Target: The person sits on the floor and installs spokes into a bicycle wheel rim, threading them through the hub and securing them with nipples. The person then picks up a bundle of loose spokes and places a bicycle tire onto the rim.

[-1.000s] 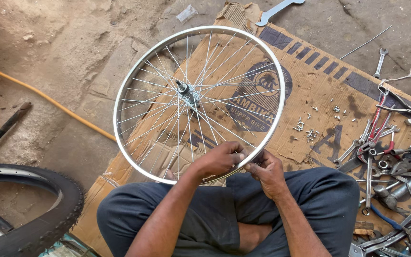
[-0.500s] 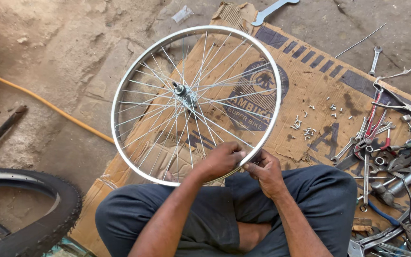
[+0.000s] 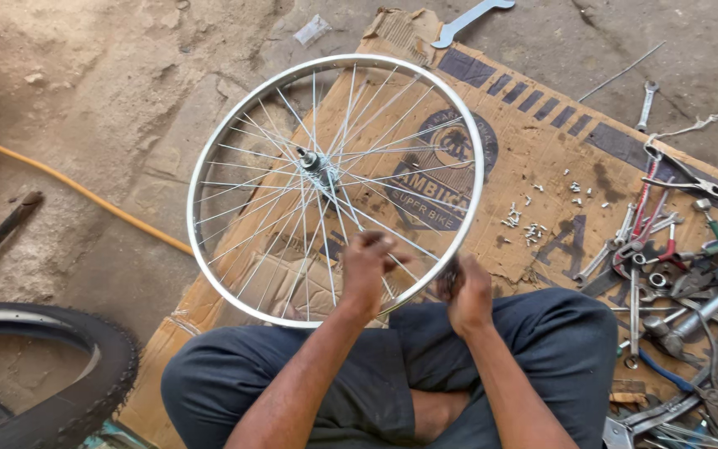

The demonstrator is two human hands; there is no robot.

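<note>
A silver spoked bicycle wheel rim [image 3: 209, 150] with a hub [image 3: 316, 164] at its centre stands tilted against my crossed legs, over a flattened cardboard sheet [image 3: 542, 158]. My left hand [image 3: 369, 264] reaches through the spokes near the rim's lower edge, its fingers curled around a spoke. My right hand [image 3: 469, 293] grips the rim's lower right edge; what it pinches is too small to tell.
Small spoke nipples [image 3: 525, 224] lie scattered on the cardboard. A pile of spanners, pliers and other tools [image 3: 683, 274] lies at the right. A large spanner [image 3: 467, 18] lies at the top. A black tyre [image 3: 76, 391] sits lower left, a yellow hose [image 3: 68, 187] crosses the ground.
My left hand has moved from the rim's edge up in among the spokes. The wheel has shifted slightly to the right in view.
</note>
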